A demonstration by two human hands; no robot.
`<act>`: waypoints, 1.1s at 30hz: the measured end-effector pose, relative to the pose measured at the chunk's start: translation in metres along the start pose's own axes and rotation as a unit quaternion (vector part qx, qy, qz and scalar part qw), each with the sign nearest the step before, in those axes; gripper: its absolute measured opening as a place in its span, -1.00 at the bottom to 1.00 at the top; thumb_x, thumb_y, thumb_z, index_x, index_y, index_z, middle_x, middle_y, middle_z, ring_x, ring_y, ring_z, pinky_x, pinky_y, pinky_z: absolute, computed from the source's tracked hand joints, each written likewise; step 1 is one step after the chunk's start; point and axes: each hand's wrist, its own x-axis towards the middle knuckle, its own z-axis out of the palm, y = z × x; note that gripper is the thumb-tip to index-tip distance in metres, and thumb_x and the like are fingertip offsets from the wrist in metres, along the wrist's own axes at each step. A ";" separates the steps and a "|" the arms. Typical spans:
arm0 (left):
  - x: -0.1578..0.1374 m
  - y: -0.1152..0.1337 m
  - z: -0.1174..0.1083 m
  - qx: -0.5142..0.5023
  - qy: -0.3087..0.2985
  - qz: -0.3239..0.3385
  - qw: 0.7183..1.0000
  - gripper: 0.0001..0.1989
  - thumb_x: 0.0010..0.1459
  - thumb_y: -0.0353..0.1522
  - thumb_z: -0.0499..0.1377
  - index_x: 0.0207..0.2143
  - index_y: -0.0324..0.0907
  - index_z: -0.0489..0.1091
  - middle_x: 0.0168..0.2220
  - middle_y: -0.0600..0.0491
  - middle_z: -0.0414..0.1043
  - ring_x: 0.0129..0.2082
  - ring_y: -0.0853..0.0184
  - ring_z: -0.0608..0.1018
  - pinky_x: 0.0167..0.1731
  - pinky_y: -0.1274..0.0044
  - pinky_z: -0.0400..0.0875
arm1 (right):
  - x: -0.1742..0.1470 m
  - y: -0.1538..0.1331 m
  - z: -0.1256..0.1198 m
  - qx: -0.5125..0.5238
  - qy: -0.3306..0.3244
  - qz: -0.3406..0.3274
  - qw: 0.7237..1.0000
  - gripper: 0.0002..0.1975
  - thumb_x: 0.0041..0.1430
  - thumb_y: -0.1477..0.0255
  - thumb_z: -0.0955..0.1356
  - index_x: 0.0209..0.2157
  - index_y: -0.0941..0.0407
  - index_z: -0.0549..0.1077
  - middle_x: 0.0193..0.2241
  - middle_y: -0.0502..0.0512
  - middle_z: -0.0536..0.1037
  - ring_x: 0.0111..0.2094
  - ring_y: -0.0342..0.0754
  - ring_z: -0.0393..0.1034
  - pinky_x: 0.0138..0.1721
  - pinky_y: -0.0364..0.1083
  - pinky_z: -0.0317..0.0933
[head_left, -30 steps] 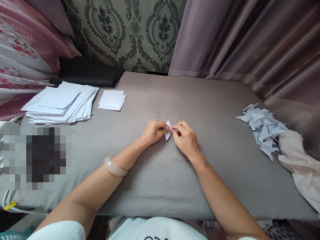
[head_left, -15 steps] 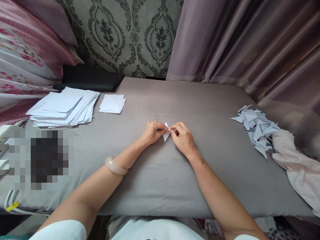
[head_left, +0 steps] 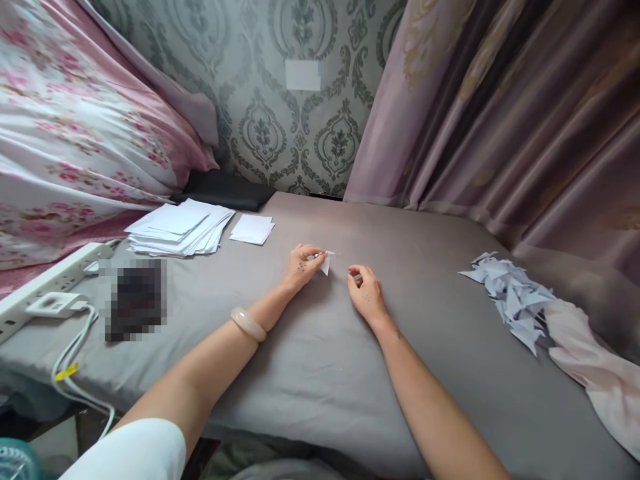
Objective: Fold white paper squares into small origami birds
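My left hand [head_left: 304, 265] pinches a small folded white paper piece [head_left: 325, 265] between thumb and fingers, just above the grey cloth. One pointed end of the piece hangs down from the fingertips. A short gap to the right, my right hand [head_left: 367, 291] is off the paper, its fingers loosely curved and its thumb a little apart from them. Nothing shows in it. Beyond my left hand lie a few white paper squares [head_left: 251, 229]. A heap of folded pointed paper pieces [head_left: 515, 293] lies far to the right of my right hand.
A thick stack of white paper [head_left: 180, 227] lies at the back left, before a black flat item [head_left: 227, 190]. On the left edge are a power strip [head_left: 60, 283], white cables [head_left: 75, 353] and a blurred dark patch. Pale pink cloth [head_left: 590, 353] lies at the right.
My right hand has let go of the folded paper and moved slightly right and away. The paper stays in my left hand. The camera's view has tilted up and shifted left.
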 end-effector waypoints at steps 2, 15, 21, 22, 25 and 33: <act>0.000 -0.001 -0.001 0.017 0.014 -0.007 1.000 -0.89 0.05 -0.34 0.22 -0.44 -0.12 0.56 -0.35 0.06 0.58 -0.23 0.31 0.51 -0.10 0.47 0.36 | 0.000 0.001 0.000 -0.006 -0.002 0.000 1.000 -0.75 0.10 0.44 0.25 -0.18 0.14 0.44 -0.25 0.12 0.52 -0.49 -0.15 0.38 -0.25 -0.08 0.29; -0.006 -0.009 0.005 0.050 0.010 -0.013 0.999 -0.64 -0.01 -0.27 0.28 -0.14 -0.23 0.49 -0.30 -0.01 0.53 -0.40 0.39 0.50 -0.30 0.55 0.43 | -0.001 0.005 0.001 -0.047 0.001 -0.012 0.999 -0.75 0.10 0.53 0.26 -0.18 0.14 0.46 -0.24 0.12 0.54 -0.41 -0.14 0.39 -0.14 -0.07 0.27; 0.001 -0.024 -0.011 0.091 0.000 -0.028 0.995 -0.68 0.14 -0.42 0.03 -0.14 -0.21 0.52 -0.25 -0.05 0.57 -0.30 0.31 0.54 -0.18 0.48 0.43 | -0.003 0.003 0.000 -0.066 -0.024 -0.016 0.997 -0.77 0.12 0.56 0.27 -0.21 0.12 0.49 -0.23 0.12 0.55 -0.28 -0.11 0.42 -0.12 -0.09 0.25; 0.002 -0.027 -0.012 0.100 -0.010 -0.030 0.994 -0.67 0.11 -0.44 0.04 -0.16 -0.21 0.53 -0.28 -0.04 0.57 -0.31 0.30 0.54 -0.18 0.47 0.43 | -0.004 0.002 -0.001 -0.071 -0.030 -0.019 0.997 -0.78 0.11 0.56 0.28 -0.22 0.12 0.50 -0.24 0.12 0.56 -0.28 -0.11 0.42 -0.12 -0.10 0.25; 0.005 -0.031 -0.010 0.131 -0.042 -0.026 0.990 -0.69 0.04 -0.47 0.07 -0.24 -0.18 0.57 -0.34 -0.03 0.58 -0.29 0.24 0.54 -0.14 0.43 0.41 | -0.005 0.000 -0.003 -0.086 -0.046 -0.026 0.995 -0.80 0.12 0.55 0.29 -0.24 0.11 0.51 -0.25 0.10 0.57 -0.27 -0.11 0.43 -0.14 -0.11 0.25; -0.001 -0.015 -0.009 0.175 -0.138 0.020 0.975 -0.75 0.05 -0.39 0.12 -0.30 -0.18 0.59 -0.29 -0.07 0.56 -0.29 0.22 0.53 -0.18 0.43 0.37 | -0.004 -0.003 -0.003 -0.097 -0.048 -0.022 0.994 -0.79 0.14 0.52 0.28 -0.23 0.10 0.51 -0.22 0.10 0.55 -0.26 -0.09 0.42 -0.17 -0.12 0.24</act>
